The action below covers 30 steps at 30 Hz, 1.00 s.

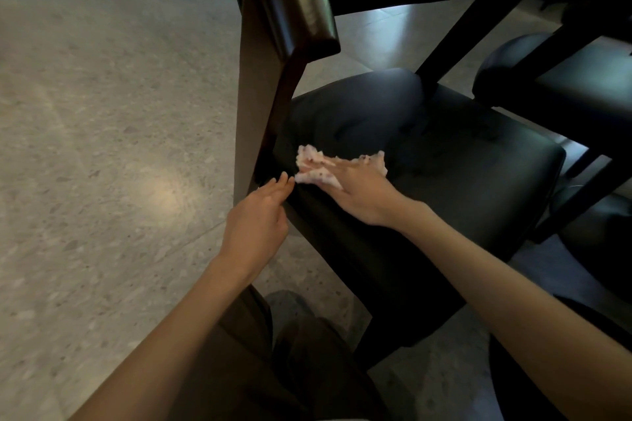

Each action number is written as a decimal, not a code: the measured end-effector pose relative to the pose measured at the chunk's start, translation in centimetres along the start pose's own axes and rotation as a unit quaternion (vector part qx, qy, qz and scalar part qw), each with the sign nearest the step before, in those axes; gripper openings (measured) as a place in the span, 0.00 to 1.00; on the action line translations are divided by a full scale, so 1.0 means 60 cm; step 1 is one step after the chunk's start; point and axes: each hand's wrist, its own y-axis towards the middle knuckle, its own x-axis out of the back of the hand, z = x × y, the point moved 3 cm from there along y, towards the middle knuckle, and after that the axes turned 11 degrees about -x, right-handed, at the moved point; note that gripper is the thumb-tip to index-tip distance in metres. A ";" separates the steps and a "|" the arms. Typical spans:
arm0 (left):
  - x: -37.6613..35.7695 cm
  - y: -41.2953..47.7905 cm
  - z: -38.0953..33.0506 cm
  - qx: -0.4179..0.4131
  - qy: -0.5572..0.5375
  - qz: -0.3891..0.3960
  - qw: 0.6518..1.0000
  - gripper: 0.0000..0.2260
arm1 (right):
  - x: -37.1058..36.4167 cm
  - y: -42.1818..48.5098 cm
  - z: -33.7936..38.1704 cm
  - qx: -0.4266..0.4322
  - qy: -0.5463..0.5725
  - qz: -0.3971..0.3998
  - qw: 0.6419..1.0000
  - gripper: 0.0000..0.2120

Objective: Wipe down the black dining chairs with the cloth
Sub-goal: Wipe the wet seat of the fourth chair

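The right hand (355,191) presses the cloth (314,166) flat, fingers spread, at the seat (444,161)'s rear-left corner; the left hand (260,215) rests loosely extended at the edge, holding nothing; next, I'd judge, sweep across the seat.

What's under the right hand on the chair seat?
A pale crumpled cloth lies under the right hand, pressed onto the black seat. The cloth's middle and the seat beneath are covered.
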 end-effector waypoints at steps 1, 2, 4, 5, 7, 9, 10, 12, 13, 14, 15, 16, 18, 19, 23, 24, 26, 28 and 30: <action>0.000 -0.001 0.000 0.002 0.001 -0.001 1.000 0.22 | 0.005 -0.021 0.004 -0.005 -0.003 -0.001 1.000 0.17; 0.001 -0.001 -0.001 0.004 0.001 -0.002 1.000 0.22 | 0.010 -0.039 -0.002 -0.027 0.007 0.011 1.000 0.15; 0.002 -0.002 -0.004 0.005 0.002 -0.006 1.000 0.20 | 0.038 -0.072 -0.023 -0.072 0.059 -0.004 0.996 0.09; 0.003 -0.001 -0.008 0.007 0.002 -0.010 1.000 0.20 | 0.056 -0.082 -0.043 -0.083 0.072 -0.040 0.993 0.08; 0.003 0.002 -0.025 0.004 0.005 -0.018 1.000 0.19 | 0.095 -0.088 -0.111 -0.095 0.088 -0.126 0.984 0.13; -0.001 0.012 -0.053 -0.009 -0.002 -0.008 1.000 0.20 | 0.120 -0.073 -0.198 -0.124 0.044 -0.154 0.979 0.17; -0.005 0.018 -0.066 -0.017 -0.005 0.002 1.000 0.20 | 0.124 -0.063 -0.242 -0.169 0.014 -0.145 0.975 0.18; -0.016 0.032 -0.088 -0.033 0.006 0.025 0.999 0.20 | 0.123 -0.048 -0.312 -0.275 -0.035 -0.103 0.955 0.20; -0.022 0.039 -0.095 -0.042 0.015 0.031 0.999 0.20 | 0.118 -0.044 -0.328 -0.306 -0.044 -0.097 0.946 0.20; -0.027 0.046 -0.101 -0.047 0.023 0.035 0.998 0.20 | 0.112 -0.042 -0.330 -0.319 -0.053 -0.099 0.941 0.20; -0.032 0.052 -0.105 -0.050 0.029 0.039 0.998 0.21 | 0.109 -0.043 -0.318 -0.321 -0.046 -0.113 0.939 0.20; -0.036 0.059 -0.108 -0.051 0.035 0.045 0.997 0.21 | 0.105 -0.044 -0.298 -0.323 -0.024 -0.124 0.938 0.20; -0.044 0.071 -0.113 -0.052 0.043 0.058 0.996 0.21 | 0.088 -0.056 -0.250 -0.282 0.010 -0.118 0.952 0.20; -0.046 0.077 -0.117 -0.051 0.043 0.064 0.996 0.21 | 0.076 -0.067 -0.215 -0.231 0.014 -0.105 0.967 0.19; -0.051 0.097 -0.122 -0.049 0.038 0.065 0.996 0.21 | 0.027 -0.151 -0.100 -0.064 0.055 -0.078 0.993 0.17; -0.052 0.100 -0.121 -0.049 0.038 0.063 0.996 0.21 | 0.024 -0.172 -0.089 -0.074 0.086 -0.067 0.991 0.16; -0.053 0.109 -0.120 -0.051 0.034 0.063 0.996 0.21 | 0.042 -0.197 -0.094 -0.135 0.199 -0.070 0.968 0.12; -0.058 0.121 -0.127 -0.058 0.033 0.071 0.995 0.21 | 0.081 -0.202 -0.136 -0.183 0.271 -0.182 0.927 0.10; -0.067 0.134 -0.141 -0.068 0.030 0.081 0.994 0.22 | 0.126 -0.188 -0.211 -0.236 0.259 -0.285 0.892 0.11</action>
